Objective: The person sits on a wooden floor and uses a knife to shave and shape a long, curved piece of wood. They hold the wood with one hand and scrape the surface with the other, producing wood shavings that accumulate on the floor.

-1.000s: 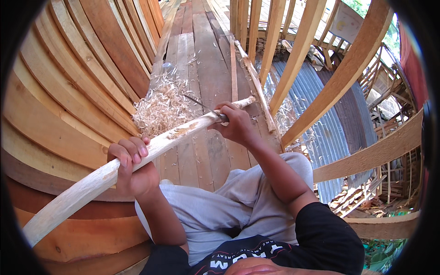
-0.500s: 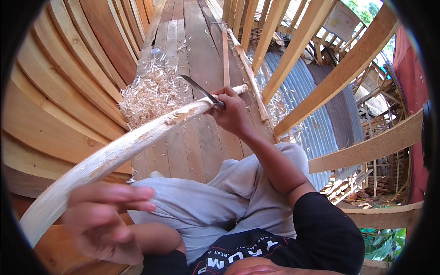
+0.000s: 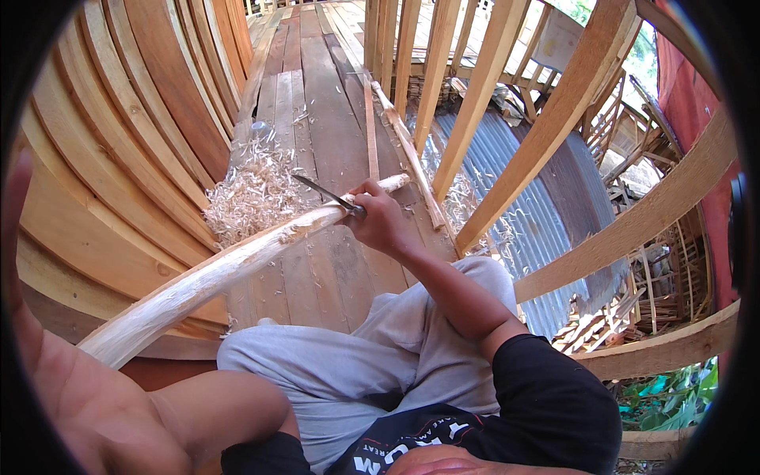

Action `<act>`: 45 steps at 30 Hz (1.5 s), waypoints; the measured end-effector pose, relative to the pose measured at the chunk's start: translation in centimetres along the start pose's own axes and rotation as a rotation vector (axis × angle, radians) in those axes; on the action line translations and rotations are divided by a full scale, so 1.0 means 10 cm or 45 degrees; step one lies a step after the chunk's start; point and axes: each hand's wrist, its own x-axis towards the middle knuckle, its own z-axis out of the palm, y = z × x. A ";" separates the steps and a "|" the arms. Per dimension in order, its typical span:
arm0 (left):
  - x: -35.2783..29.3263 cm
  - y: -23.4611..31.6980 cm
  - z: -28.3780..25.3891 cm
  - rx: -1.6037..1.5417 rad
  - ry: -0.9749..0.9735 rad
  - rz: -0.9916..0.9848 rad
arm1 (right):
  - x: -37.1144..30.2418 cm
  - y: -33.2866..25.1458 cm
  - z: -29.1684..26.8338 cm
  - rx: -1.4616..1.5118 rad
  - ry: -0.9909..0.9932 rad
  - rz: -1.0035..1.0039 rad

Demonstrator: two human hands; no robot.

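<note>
A peeled pale wooden pole (image 3: 202, 279) slants from the lower left up to the middle of the view, over the plank floor. Near its far end my right hand (image 3: 375, 220) is closed around the handle of a knife (image 3: 318, 189), resting on or against the pole. The dark blade points to the upper left; the handle is mostly hidden in my fingers. At the lower left rim my left hand (image 3: 75, 396) is raised close to the camera, fingers stretched out and palm showing. Nothing is in it, and part of it falls outside the round picture.
Curly wood shavings (image 3: 255, 190) lie heaped on the plank floor (image 3: 328, 273) beyond the pole. Slanted boards (image 3: 103, 170) stand on the left. Wooden railing slats (image 3: 507, 158) rise on the right, above corrugated metal sheets (image 3: 495, 162). A thin debarked stick (image 3: 405, 131) lies along the railing.
My left hand has swung left and closer to the camera, its fingers going from curled to stretched out. The view has shifted slightly; my right hand still holds the knife at the pole.
</note>
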 end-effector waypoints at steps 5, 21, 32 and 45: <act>0.12 0.14 -0.01 0.020 -0.019 0.053 | -0.04 -0.01 0.00 -0.044 -0.009 0.055; 0.49 0.57 0.32 -0.085 -0.039 0.172 | -0.09 0.06 -0.03 -0.078 -0.042 0.038; -0.23 0.68 0.80 -0.821 -1.572 -0.549 | -0.07 0.24 -0.02 -0.031 -0.072 0.098; -1.38 -0.08 0.80 -0.949 0.538 -0.933 | 0.03 0.17 -0.26 0.037 0.085 0.003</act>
